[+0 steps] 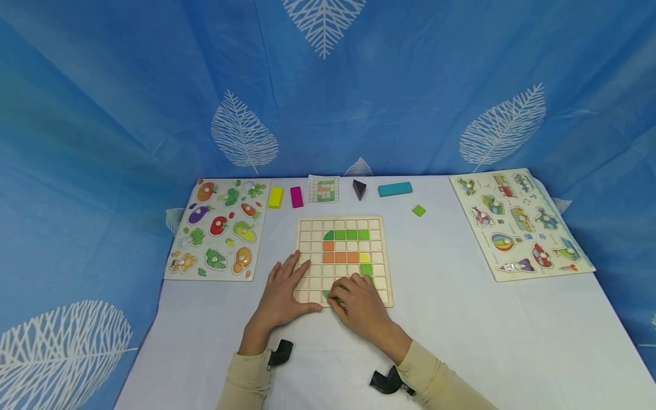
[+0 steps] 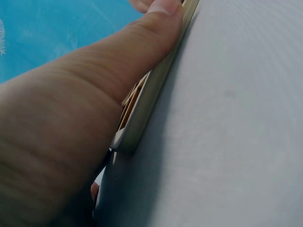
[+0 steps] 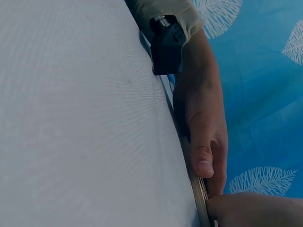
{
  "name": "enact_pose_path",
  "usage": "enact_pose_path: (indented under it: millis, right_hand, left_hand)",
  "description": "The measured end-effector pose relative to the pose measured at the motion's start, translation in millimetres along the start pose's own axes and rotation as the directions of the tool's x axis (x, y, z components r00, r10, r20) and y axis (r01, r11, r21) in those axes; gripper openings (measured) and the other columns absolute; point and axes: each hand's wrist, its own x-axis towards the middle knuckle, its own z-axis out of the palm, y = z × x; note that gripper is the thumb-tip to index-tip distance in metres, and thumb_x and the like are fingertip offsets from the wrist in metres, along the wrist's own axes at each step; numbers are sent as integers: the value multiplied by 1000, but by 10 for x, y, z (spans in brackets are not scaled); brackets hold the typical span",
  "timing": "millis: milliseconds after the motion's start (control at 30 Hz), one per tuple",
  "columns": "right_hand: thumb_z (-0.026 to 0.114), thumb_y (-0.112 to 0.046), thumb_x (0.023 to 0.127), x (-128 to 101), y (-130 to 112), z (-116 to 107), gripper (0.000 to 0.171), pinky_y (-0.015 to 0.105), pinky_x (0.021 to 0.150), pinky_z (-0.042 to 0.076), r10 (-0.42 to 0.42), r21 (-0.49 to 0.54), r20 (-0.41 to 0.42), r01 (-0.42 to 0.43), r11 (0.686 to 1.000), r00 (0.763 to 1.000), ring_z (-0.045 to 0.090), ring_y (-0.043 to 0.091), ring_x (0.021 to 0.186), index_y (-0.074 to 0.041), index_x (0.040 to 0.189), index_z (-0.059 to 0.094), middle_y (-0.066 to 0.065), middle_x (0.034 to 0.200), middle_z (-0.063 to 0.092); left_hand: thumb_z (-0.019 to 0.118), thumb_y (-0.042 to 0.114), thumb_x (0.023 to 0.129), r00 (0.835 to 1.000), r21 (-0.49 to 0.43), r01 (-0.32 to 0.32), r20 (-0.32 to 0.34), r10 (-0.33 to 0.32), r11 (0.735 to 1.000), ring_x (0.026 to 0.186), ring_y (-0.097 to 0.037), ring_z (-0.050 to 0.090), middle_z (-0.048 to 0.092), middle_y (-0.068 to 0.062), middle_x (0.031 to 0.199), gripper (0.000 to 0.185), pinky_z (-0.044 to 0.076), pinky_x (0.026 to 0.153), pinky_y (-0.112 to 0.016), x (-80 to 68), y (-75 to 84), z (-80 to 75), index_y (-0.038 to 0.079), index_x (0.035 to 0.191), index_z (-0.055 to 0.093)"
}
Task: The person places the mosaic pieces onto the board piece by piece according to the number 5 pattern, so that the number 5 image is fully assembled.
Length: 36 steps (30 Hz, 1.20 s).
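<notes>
Steadying the wooden grid board (image 1: 344, 223) with the left hand (image 1: 283, 289), fingers laid flat and spread over its near-left corner, thumb along the front edge (seen close in the left wrist view, thumb against the board's rim (image 2: 151, 94)); probably placed so to keep the board from sliding on the white table (image 1: 461, 319). Pinching a small green piece (image 1: 326, 295) at the board's bottom row with the right hand (image 1: 361, 307), fingers curled down over it, only a sliver of green showing at the fingertips, just left of the knuckles. Sitting directly under the grip, then, touching the board near its front edge, right beside the left thumb. Filling the grid's middle already: green, orange and yellow tiles. Lying well apart along the far edge: a yellow block (image 1: 275, 197), a magenta block (image 1: 296, 196), a pattern card (image 1: 324, 188), a dark wedge (image 1: 359, 189), a teal bar (image 1: 395, 189) and a loose green square (image 1: 418, 210). Flanking all this, two peg puzzles, left (image 1: 217, 228) and right (image 1: 520, 222).
</notes>
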Motion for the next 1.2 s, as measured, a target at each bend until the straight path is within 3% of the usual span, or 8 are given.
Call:
enact_pose_path:
  millis: [200,367,467,567,667,733,1000,1200]
  right_hand:
    - [83,-28,85,-18,67,-48,9,29,71,36,23,46,-53,-21,999,998,53,12,82,-25,87,74,-10,99,70]
    - [82,-19,85,10,470,-174,7,32,71,39,170,165,-132,-147,975,977,59,19,84,-19,86,75,-3,96,72]
    - [78,-18,90,19,882,-258,6,41,77,45,334,212,-139,-301,930,932,61,27,90,-13,91,76,5,100,72]
    - [73,-18,93,2,1312,-329,15,48,86,47,491,240,-126,-454,858,862,59,33,100,-6,102,76,14,110,69]
    - [71,-17,95,-2,1669,-377,27,51,89,48,591,260,-107,-551,793,799,58,37,106,-2,117,72,20,122,65]
    - [70,-17,95,23,1845,-402,35,52,91,48,628,262,-94,-589,765,773,57,39,109,-1,126,67,23,129,62]
    - [68,-25,97,232,2169,-428,52,54,92,47,695,183,-42,-678,712,718,53,39,115,-5,144,56,22,146,56]
    - [62,-31,99,311,2218,-391,49,59,94,49,740,99,-31,-735,671,672,54,40,124,-13,144,58,16,147,57]
  left_hand:
    - [86,64,68,1000,-5,5,-3,-5,1000,158,-31,20,20,-11,171,112,9,129,-54,-10,4,-11,15,158,40]
    - [86,64,68,1000,-8,10,-2,-10,1000,159,-31,20,20,-10,172,112,9,129,-54,-7,6,-7,15,158,41]
    - [86,64,68,1000,-14,20,6,-20,1000,159,-30,19,20,-9,172,112,7,129,-53,-4,9,-9,15,158,41]
    - [86,64,68,999,-13,29,16,-29,999,159,-29,18,19,-8,172,112,6,129,-52,-3,13,-16,16,158,40]
    - [86,64,68,999,-7,34,23,-34,999,159,-29,17,19,-8,172,112,6,130,-52,-6,16,-26,16,158,39]
    - [86,64,68,999,-8,34,22,-34,999,159,-29,17,19,-8,172,112,6,130,-52,-5,17,-31,16,158,40]
    - [85,66,68,999,-5,35,20,-35,999,159,-28,18,18,-7,172,112,7,130,-51,16,11,3,17,158,39]
    - [86,65,67,999,-5,35,15,-35,999,159,-29,19,19,-7,172,112,7,130,-51,7,19,2,17,158,40]
